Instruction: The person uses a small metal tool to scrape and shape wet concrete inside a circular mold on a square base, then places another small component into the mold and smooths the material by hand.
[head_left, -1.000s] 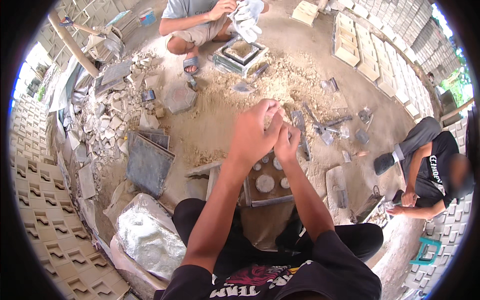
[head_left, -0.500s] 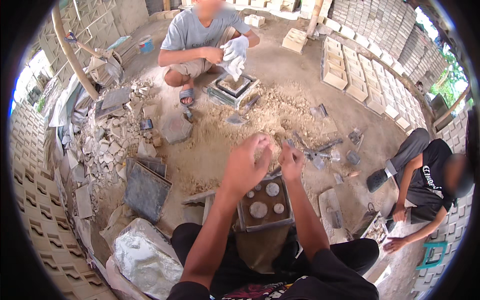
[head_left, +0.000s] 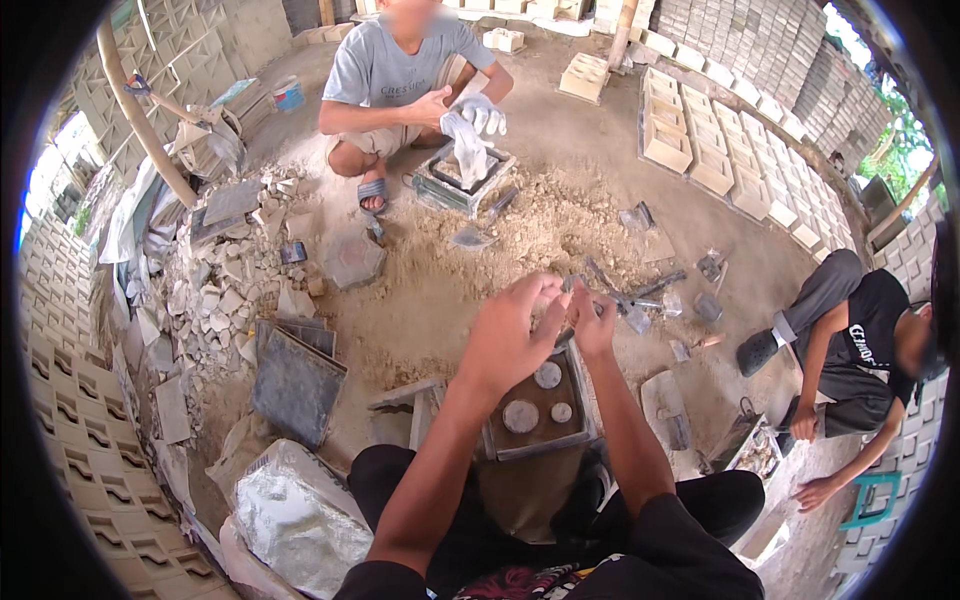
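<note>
My left hand (head_left: pixel 515 325) and my right hand (head_left: pixel 592 318) meet in front of me, with fingers curled together. Between their fingertips shows a small grey piece (head_left: pixel 568 286), too small to name. Just below them, between my knees, sits a square metal-framed mould (head_left: pixel 545 447) filled with brown, smooth material. Round pale discs lie on that fill, among them a large disc (head_left: pixel 520 416) and a smaller disc (head_left: pixel 562 412). My left hand and forearm hide the mould's far left part.
Crumbly sand (head_left: pixel 560 225) spreads ahead, with a trowel (head_left: pixel 472 237) on it. A co-worker (head_left: pixel 400 75) crouches beyond, beside another mould (head_left: pixel 450 200); another person (head_left: pixel 865 345) sits at right. Left are rubble (head_left: pixel 225 270), dark plates (head_left: pixel 297 385) and a white sack (head_left: pixel 290 510).
My hands have come together, the left moving right and slightly down toward the right. The far co-worker's gloved hand has turned, its fingers now spread. My view has shifted slightly.
</note>
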